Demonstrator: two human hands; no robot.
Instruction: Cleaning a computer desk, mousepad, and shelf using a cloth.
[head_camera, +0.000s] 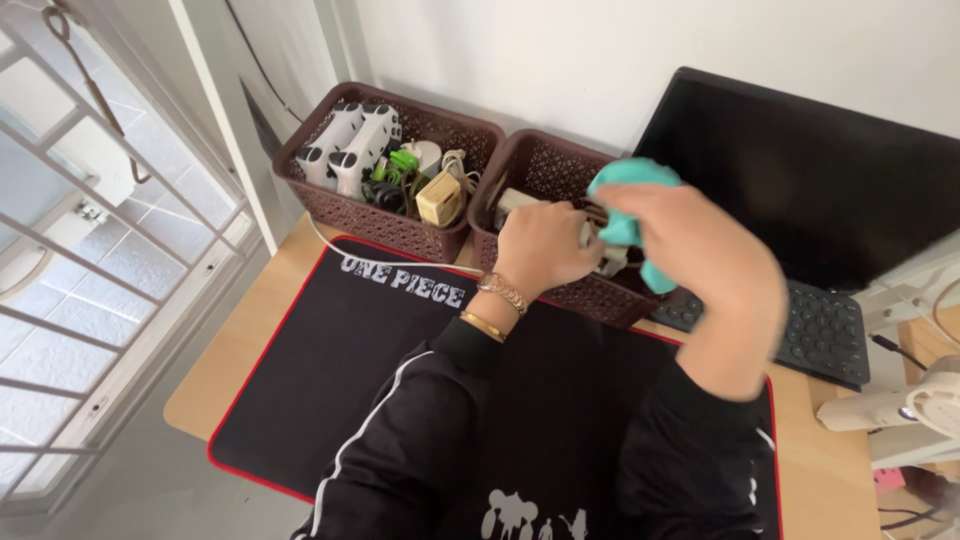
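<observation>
Both hands are up over the right basket (545, 165). My left hand (545, 245) is curled shut around a white adapter (600, 250) at the basket's near rim; I can't tell its long axis, since my fingers hide most of it. My right hand (690, 245) is closed on a teal cloth (630, 195), bunched up and pressed against the adapter from the right and above. So the adapter lies between the two hands, the left holding it, the right touching it through the cloth. The right hand is blurred.

From the head view, two brown lattice baskets stand side by side against the wall, touching. The left basket (330, 205) holds two white game controllers (350, 145), something green (403, 160), a tan charger block (438, 200) and coiled cables (455, 160). The right basket is mostly hidden behind my hands; I see a pale box or plug inside, not more.

Below lies a black desk mat (350, 350) with a red edge. A dark monitor (820, 170) and a keyboard (825, 330) are to the right.
</observation>
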